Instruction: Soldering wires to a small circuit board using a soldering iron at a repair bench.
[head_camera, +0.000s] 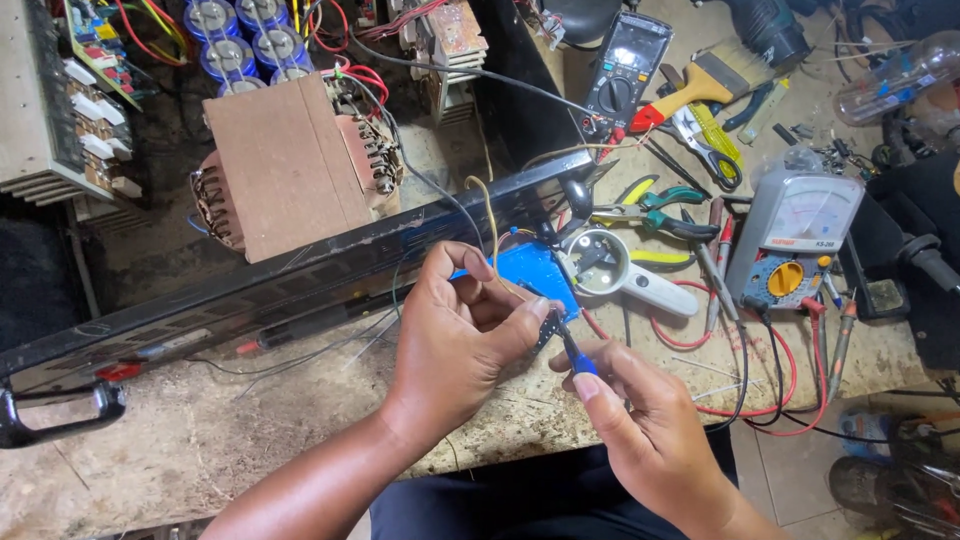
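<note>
My left hand (455, 335) pinches a small dark component with thin wire leads between thumb and fingertips, in front of a blue circuit board (530, 272). A yellow wire (490, 215) arcs up from that spot. My right hand (640, 415) grips a small tool with a blue handle (578, 358), its dark tip touching the component at my left fingertips. Both hands hover just above the front edge of the worn wooden workbench (180, 440).
An opened amplifier chassis (290, 275) with a large transformer (290, 165) and blue capacitors fills the left. To the right lie a magnifier (625, 270), pliers (660, 205), scissors, a paintbrush (700, 80), a digital multimeter (625, 60), an analogue meter (795, 235) and red leads.
</note>
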